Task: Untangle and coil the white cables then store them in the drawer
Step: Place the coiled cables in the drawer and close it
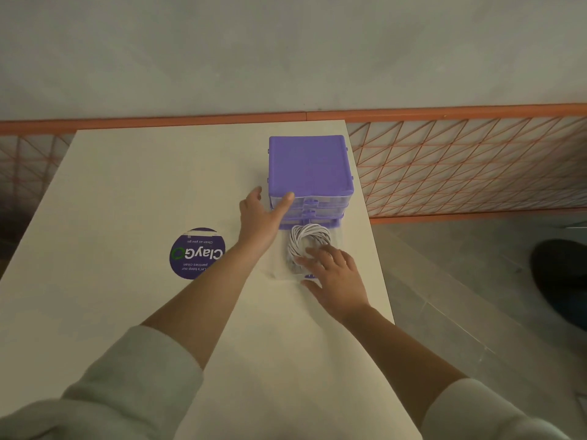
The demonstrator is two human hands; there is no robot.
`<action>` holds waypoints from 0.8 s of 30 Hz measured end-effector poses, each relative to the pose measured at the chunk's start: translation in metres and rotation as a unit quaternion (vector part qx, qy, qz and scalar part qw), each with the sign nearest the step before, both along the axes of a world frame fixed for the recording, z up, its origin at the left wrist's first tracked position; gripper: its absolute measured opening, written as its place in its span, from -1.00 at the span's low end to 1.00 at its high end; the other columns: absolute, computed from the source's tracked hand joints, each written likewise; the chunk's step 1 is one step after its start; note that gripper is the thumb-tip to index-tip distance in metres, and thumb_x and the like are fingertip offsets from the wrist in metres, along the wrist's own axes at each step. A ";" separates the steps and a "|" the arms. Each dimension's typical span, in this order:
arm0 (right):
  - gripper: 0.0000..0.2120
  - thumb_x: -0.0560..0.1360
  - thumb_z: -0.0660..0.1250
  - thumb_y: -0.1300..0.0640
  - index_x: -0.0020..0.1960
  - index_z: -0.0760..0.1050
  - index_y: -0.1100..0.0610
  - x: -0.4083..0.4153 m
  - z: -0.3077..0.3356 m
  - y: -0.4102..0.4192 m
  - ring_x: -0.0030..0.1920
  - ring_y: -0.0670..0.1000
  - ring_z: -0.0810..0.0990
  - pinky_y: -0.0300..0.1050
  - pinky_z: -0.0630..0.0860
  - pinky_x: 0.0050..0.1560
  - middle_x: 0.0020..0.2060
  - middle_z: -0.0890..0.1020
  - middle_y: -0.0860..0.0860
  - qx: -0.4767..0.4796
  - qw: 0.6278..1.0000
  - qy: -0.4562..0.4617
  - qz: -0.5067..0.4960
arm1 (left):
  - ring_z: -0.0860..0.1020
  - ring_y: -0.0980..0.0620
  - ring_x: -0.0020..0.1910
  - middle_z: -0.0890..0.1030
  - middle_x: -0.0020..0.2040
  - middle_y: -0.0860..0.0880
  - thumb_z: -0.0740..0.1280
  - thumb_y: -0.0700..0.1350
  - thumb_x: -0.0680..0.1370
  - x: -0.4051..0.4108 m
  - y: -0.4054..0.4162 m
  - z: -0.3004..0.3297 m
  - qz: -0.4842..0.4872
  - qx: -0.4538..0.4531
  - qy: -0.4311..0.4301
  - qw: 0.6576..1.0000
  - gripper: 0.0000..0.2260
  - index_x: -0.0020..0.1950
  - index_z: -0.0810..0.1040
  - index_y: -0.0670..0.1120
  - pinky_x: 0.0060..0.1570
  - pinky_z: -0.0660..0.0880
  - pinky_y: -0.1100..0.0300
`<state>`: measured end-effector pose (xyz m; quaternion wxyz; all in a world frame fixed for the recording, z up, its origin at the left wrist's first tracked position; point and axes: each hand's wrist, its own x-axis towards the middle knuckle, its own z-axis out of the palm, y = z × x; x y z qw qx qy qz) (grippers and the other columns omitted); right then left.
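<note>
Seen from above: coiled white cables (307, 242) lying in the pulled-out clear bottom drawer (337, 239) of a purple drawer unit (309, 166) on a cream table (133, 185). Left hand (260, 217) spread, thumb against the unit's front corner. Right hand (336, 277) flat, fingers pressing the coil.

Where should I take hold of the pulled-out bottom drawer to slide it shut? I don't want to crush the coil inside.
Grip the drawer by its small purple front tab, coming from the near side. The white cable coil fills the tray, so pushing the front wall stays clear of it. The left hand already steadies the purple cabinet.
</note>
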<state>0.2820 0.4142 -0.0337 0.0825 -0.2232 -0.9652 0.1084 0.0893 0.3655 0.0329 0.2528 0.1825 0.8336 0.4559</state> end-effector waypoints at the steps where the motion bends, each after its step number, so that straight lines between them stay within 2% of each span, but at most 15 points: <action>1: -0.56 0.43 0.47 -0.02 0.30 0.53 -0.11 -0.001 -0.001 0.001 0.29 0.12 0.50 0.07 0.46 0.26 0.23 0.59 -0.09 -0.004 1.000 0.007 0.001 | 0.43 -0.05 0.33 0.36 0.42 -0.07 0.36 0.42 0.34 -0.005 0.009 0.004 0.004 0.010 -0.027 1.000 -0.11 0.50 0.27 -0.09 0.29 0.43 -0.01; 2: -0.56 0.41 0.49 0.03 0.28 0.56 -0.11 -0.002 -0.001 0.003 0.25 0.12 0.53 0.07 0.50 0.22 0.19 0.61 -0.09 -0.006 1.000 0.018 0.005 | 0.49 -0.02 0.29 0.43 0.38 -0.04 0.37 0.49 0.25 -0.009 0.016 0.008 0.010 0.023 -0.058 0.998 -0.05 0.46 0.33 -0.07 0.24 0.48 0.02; 3: -0.56 0.40 0.51 0.06 0.26 0.57 -0.10 -0.003 -0.001 0.004 0.21 0.13 0.55 0.05 0.52 0.19 0.16 0.63 -0.09 -0.004 0.999 0.030 0.011 | 0.54 0.00 0.22 0.52 0.31 -0.01 0.39 0.49 0.23 -0.011 0.022 0.008 0.011 0.039 -0.082 0.996 -0.08 0.41 0.39 -0.06 0.15 0.52 0.08; 5: -0.57 0.40 0.52 0.08 0.25 0.58 -0.09 -0.003 -0.001 0.007 0.17 0.14 0.57 0.02 0.54 0.16 0.13 0.65 -0.09 0.002 0.999 0.046 0.023 | 0.59 0.04 0.11 0.60 0.18 0.05 0.42 0.29 0.39 -0.010 0.027 0.007 0.000 0.062 -0.104 0.993 -0.36 0.33 0.48 -0.06 -0.02 0.49 0.24; 6: -0.57 0.40 0.51 0.09 0.25 0.58 -0.08 -0.003 -0.001 0.007 0.16 0.14 0.57 0.02 0.54 0.16 0.12 0.65 -0.09 0.004 0.998 0.051 0.025 | 0.59 0.04 0.09 0.61 0.16 0.04 0.41 0.18 0.46 -0.010 0.030 0.004 0.001 0.068 -0.106 0.992 -0.48 0.32 0.50 -0.07 -0.03 0.46 0.25; 8: -0.59 0.43 0.49 0.09 0.27 0.58 -0.08 -0.004 -0.003 0.009 0.18 0.15 0.56 0.02 0.54 0.15 0.13 0.65 -0.09 0.006 0.998 0.060 0.021 | 0.59 0.01 0.12 0.62 0.17 0.00 0.40 0.09 0.51 -0.011 0.033 -0.001 0.006 0.084 -0.112 0.990 -0.56 0.32 0.51 -0.09 0.02 0.46 0.22; 12: -0.61 0.44 0.49 0.09 0.25 0.59 -0.08 -0.012 -0.003 0.016 0.17 0.14 0.56 0.01 0.54 0.10 0.13 0.64 -0.08 0.009 0.998 0.067 0.016 | 0.60 0.01 0.11 0.62 0.17 -0.01 0.41 0.12 0.49 -0.017 0.033 -0.003 -0.010 0.079 -0.120 0.990 -0.54 0.31 0.52 -0.08 0.04 0.49 0.20; 20: -0.68 0.43 0.50 0.06 0.17 0.62 -0.11 -0.019 -0.003 0.020 0.12 0.11 0.57 -0.02 0.54 0.02 0.14 0.64 -0.12 0.015 0.997 0.068 0.015 | 0.61 0.04 0.04 0.62 0.15 -0.01 0.39 0.13 0.50 -0.016 0.033 -0.001 -0.011 0.067 -0.105 0.992 -0.56 0.30 0.53 -0.07 -0.16 0.47 0.32; 24: -0.70 0.44 0.49 0.05 0.16 0.63 -0.11 -0.020 -0.004 0.023 0.14 0.12 0.56 -0.01 0.54 0.03 0.14 0.64 -0.09 0.002 0.997 0.071 0.013 | 0.61 0.01 0.07 0.63 0.16 -0.02 0.41 0.17 0.44 -0.018 0.033 0.000 -0.009 0.066 -0.109 0.992 -0.49 0.29 0.54 -0.07 -0.04 0.49 0.23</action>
